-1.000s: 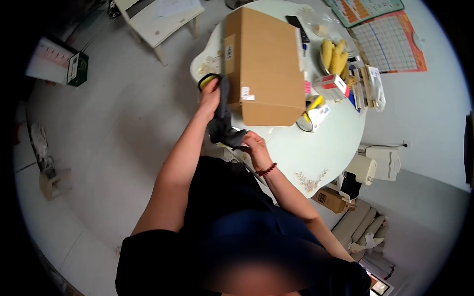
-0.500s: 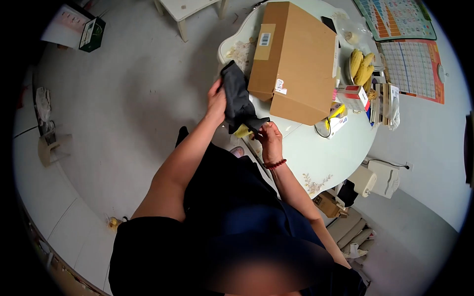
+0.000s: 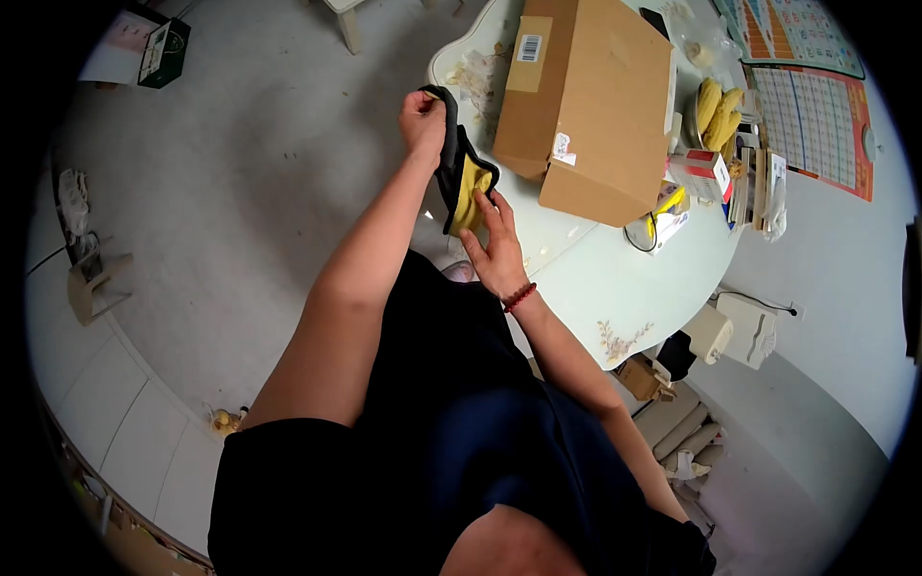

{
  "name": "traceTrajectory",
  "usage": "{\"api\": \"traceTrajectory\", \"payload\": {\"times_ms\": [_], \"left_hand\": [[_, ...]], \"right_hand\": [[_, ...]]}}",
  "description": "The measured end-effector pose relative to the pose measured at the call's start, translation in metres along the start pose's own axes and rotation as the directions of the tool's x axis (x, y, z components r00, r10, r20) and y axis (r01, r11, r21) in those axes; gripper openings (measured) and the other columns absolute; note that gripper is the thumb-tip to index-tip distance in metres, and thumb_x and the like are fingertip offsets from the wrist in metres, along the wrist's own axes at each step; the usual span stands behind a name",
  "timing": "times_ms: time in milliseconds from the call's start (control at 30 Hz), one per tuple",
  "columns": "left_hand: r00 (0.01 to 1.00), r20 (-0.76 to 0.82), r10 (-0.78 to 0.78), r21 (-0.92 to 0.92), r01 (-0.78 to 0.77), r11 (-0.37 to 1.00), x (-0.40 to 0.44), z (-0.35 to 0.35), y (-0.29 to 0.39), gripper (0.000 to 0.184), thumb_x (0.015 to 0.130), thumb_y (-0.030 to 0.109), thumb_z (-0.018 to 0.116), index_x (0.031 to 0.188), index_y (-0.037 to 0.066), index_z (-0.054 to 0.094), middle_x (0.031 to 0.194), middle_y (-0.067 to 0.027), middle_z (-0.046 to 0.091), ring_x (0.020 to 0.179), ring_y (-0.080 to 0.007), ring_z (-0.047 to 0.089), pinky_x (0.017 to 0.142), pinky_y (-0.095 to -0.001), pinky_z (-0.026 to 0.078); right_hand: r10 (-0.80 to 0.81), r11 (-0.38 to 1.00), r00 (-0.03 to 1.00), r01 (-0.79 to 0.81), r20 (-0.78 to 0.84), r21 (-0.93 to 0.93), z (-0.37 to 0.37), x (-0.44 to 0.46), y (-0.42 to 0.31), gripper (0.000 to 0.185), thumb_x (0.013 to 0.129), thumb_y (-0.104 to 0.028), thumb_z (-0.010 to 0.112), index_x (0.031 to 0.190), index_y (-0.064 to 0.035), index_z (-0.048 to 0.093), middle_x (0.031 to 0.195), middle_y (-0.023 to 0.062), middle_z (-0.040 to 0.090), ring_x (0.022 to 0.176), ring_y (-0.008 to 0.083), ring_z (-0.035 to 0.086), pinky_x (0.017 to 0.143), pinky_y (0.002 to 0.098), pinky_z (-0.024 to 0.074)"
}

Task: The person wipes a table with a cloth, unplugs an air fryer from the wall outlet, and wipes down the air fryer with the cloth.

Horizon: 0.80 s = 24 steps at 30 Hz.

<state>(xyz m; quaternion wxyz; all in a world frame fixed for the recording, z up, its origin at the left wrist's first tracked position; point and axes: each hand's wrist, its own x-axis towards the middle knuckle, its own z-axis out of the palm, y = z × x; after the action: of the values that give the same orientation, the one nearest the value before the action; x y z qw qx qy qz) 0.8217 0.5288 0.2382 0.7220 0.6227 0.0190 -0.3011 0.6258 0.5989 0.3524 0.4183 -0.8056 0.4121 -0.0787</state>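
Observation:
A black cloth item with a yellow lining (image 3: 468, 192) hangs between my two hands at the table's left edge. My left hand (image 3: 423, 125) is closed on its upper end. Lower down, my right hand (image 3: 496, 248) touches the yellow side with its fingertips, its fingers spread. A red bead bracelet circles the right wrist. Just right of the cloth lies a large brown cardboard box (image 3: 610, 115) on the white table (image 3: 586, 288).
Bananas (image 3: 718, 113), a red and white box (image 3: 701, 175), a yellow and white item (image 3: 669, 216) and upright books stand along the table's right side. A white stool (image 3: 348, 19) is on the floor at the top left.
The cloth has been turned so its yellow lining shows. My left hand has moved up slightly. My right hand has moved left, and its pinching fingers have spread. The view has shifted.

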Motion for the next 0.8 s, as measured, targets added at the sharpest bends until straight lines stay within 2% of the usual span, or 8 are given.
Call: {"api": "traceTrajectory", "payload": {"times_ms": [67, 167, 300, 400, 467, 567, 667, 800], "left_hand": [[0.997, 0.070, 0.040, 0.004, -0.041, 0.999, -0.003, -0.007, -0.008, 0.013, 0.084, 0.004, 0.064, 0.096, 0.001, 0.060, 0.084, -0.0033, 0.063, 0.075, -0.0119, 0.057, 0.071, -0.0256, 0.047], [0.988, 0.152, -0.015, 0.232, -0.021, 0.972, -0.028, -0.025, -0.005, 0.015, 0.084, 0.006, 0.064, 0.097, 0.001, 0.061, 0.084, -0.0029, 0.063, 0.075, -0.0116, 0.057, 0.071, -0.0260, 0.047], [0.964, 0.192, -0.183, 0.242, 0.134, 0.961, -0.058, -0.045, -0.010, 0.014, 0.088, 0.010, 0.062, 0.099, 0.002, 0.062, 0.087, -0.0012, 0.062, 0.078, -0.0106, 0.056, 0.073, -0.0260, 0.046], [0.992, 0.126, -0.021, 0.301, -0.018, 0.954, -0.021, -0.026, -0.013, 0.017, 0.087, 0.013, 0.065, 0.099, 0.001, 0.062, 0.086, -0.0024, 0.064, 0.077, -0.0104, 0.057, 0.074, -0.0265, 0.048], [0.990, 0.128, 0.052, 0.339, -0.093, 0.936, 0.019, -0.013, -0.018, 0.018, 0.086, 0.013, 0.066, 0.097, 0.000, 0.061, 0.084, -0.0034, 0.064, 0.071, -0.0110, 0.058, 0.065, -0.0273, 0.049], [0.993, 0.094, -0.065, 0.200, 0.045, 0.979, 0.004, -0.012, 0.005, 0.021, 0.079, 0.014, 0.068, 0.091, -0.003, 0.063, 0.081, -0.0077, 0.067, 0.070, -0.0141, 0.060, 0.065, -0.0305, 0.049], [0.968, 0.190, -0.167, 0.365, 0.088, 0.927, -0.024, -0.027, 0.014, 0.020, 0.082, 0.014, 0.066, 0.092, -0.002, 0.062, 0.082, -0.0064, 0.065, 0.071, -0.0130, 0.059, 0.064, -0.0298, 0.049], [0.942, 0.233, -0.243, 0.339, 0.155, 0.928, -0.057, -0.055, -0.012, 0.018, 0.083, 0.014, 0.066, 0.094, -0.001, 0.063, 0.082, -0.0043, 0.063, 0.072, -0.0120, 0.058, 0.065, -0.0272, 0.048]], "right_hand": [[-0.004, 1.000, 1.000, 0.004, 0.009, -0.001, 0.000, 0.000, 0.001, 0.057, 0.090, -0.019, 0.063, 0.141, -0.0060, 0.041, 0.142, 0.0246, 0.034, 0.126, 0.0412, 0.044, 0.103, 0.0398, 0.0410], [-0.045, 0.997, 0.999, 0.045, -0.006, -0.061, 0.002, -0.004, 0.006, 0.057, 0.089, -0.019, 0.063, 0.140, -0.0045, 0.042, 0.141, 0.0251, 0.035, 0.124, 0.0423, 0.046, 0.101, 0.0404, 0.0429], [-0.081, 0.980, 0.996, 0.073, -0.039, -0.184, 0.007, -0.014, 0.009, 0.055, 0.088, -0.019, 0.064, 0.136, -0.0014, 0.045, 0.139, 0.0247, 0.039, 0.119, 0.0426, 0.050, 0.098, 0.0417, 0.0455], [-0.133, 0.956, 0.990, 0.118, -0.039, -0.270, 0.005, -0.016, 0.010, 0.054, 0.086, -0.019, 0.065, 0.134, -0.0010, 0.046, 0.137, 0.0242, 0.041, 0.116, 0.0419, 0.052, 0.096, 0.0423, 0.0466], [-0.172, 0.955, 0.984, 0.158, -0.037, -0.252, 0.000, -0.009, 0.005, 0.054, 0.086, -0.020, 0.065, 0.134, -0.0008, 0.047, 0.135, 0.0240, 0.043, 0.113, 0.0414, 0.054, 0.094, 0.0428, 0.0475], [-0.187, 0.950, 0.982, 0.171, -0.037, -0.261, 0.000, -0.003, 0.008, 0.054, 0.085, -0.020, 0.065, 0.133, -0.0009, 0.048, 0.133, 0.0243, 0.045, 0.109, 0.0414, 0.055, 0.091, 0.0433, 0.0479], [-0.187, 0.950, 0.980, 0.164, -0.065, -0.264, 0.002, -0.011, 0.011, 0.053, 0.085, -0.020, 0.065, 0.131, 0.0009, 0.049, 0.131, 0.0239, 0.046, 0.107, 0.0410, 0.055, 0.091, 0.0433, 0.0477], [-0.150, 0.944, 0.986, 0.120, -0.078, -0.307, 0.001, -0.034, 0.022, 0.052, 0.084, -0.021, 0.066, 0.127, 0.0041, 0.051, 0.129, 0.0223, 0.049, 0.107, 0.0388, 0.055, 0.091, 0.0426, 0.0470]]}}
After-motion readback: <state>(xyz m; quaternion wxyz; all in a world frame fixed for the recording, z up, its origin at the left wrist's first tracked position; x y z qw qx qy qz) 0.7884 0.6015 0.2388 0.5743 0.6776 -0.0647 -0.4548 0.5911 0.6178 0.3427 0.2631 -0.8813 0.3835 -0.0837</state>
